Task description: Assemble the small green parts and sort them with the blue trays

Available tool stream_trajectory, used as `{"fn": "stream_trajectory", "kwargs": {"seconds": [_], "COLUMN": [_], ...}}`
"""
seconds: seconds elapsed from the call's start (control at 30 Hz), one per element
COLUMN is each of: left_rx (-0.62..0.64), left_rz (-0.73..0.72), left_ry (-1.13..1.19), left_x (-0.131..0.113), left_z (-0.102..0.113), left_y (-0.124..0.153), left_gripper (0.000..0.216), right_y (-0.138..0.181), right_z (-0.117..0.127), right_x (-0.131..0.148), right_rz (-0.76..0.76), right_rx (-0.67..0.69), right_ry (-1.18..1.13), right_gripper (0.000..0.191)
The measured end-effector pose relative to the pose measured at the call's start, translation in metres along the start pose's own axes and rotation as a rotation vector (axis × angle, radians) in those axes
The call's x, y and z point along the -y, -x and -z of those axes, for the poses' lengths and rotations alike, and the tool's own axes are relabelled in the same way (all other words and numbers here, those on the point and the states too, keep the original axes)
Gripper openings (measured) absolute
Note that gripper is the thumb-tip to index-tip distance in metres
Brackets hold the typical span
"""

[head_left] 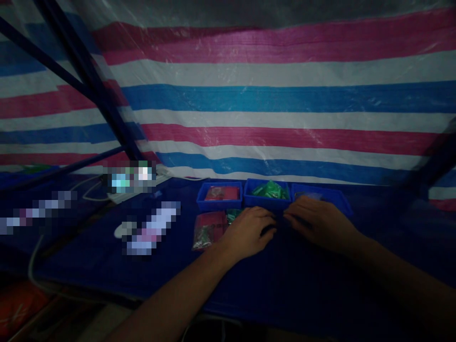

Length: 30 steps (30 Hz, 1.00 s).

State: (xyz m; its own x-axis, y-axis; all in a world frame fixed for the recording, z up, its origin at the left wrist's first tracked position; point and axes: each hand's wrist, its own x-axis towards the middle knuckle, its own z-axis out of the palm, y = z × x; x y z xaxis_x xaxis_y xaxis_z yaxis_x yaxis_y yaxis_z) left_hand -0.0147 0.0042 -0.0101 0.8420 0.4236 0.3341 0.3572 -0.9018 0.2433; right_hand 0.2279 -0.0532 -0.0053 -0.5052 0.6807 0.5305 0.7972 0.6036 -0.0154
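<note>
Left hand [249,232] and right hand [317,222] meet just below the trays [267,202], fingers curled; too dark to tell if they're gripping anything.

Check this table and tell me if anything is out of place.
Red packets lie loose on the table cover, outside the trays, in front of the left tray beside the left hand. Green packets sit inside the middle tray. Nothing looks spilled, though the light is dim.
</note>
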Motion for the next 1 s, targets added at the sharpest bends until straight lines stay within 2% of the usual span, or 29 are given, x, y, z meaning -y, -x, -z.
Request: {"fn": "stream_trajectory", "kwargs": {"seconds": [0.17, 0.33, 0.47, 0.7, 1.0], "left_rx": [-0.097, -0.048, -0.046, -0.062, -0.15], "left_rz": [0.113, 0.165, 0.145, 0.032, 0.036], "left_ry": [-0.061, -0.032, 0.021, 0.136, 0.203], "left_x": [0.004, 0.013, 0.012, 0.006, 0.002], "left_z": [0.002, -0.006, -0.007, -0.008, -0.001], "left_y": [0.005, 0.008, 0.007, 0.004, 0.002], "left_gripper": [0.024, 0.04, 0.043, 0.038, 0.039], "right_y": [0.003, 0.009, 0.009, 0.004, 0.002], "right_z": [-0.007, -0.013, -0.012, -0.013, -0.011], "right_x": [0.016, 0.026, 0.034, 0.039, 0.035], "right_rz": [-0.057, -0.068, -0.031, -0.004, -0.023], "right_rx": [0.151, 0.123, 0.161, 0.191, 0.238], "right_ry": [0.004, -0.095, -0.152, -0.33, -0.511], "right_gripper": [0.016, 0.018, 0.028, 0.028, 0.063]}}
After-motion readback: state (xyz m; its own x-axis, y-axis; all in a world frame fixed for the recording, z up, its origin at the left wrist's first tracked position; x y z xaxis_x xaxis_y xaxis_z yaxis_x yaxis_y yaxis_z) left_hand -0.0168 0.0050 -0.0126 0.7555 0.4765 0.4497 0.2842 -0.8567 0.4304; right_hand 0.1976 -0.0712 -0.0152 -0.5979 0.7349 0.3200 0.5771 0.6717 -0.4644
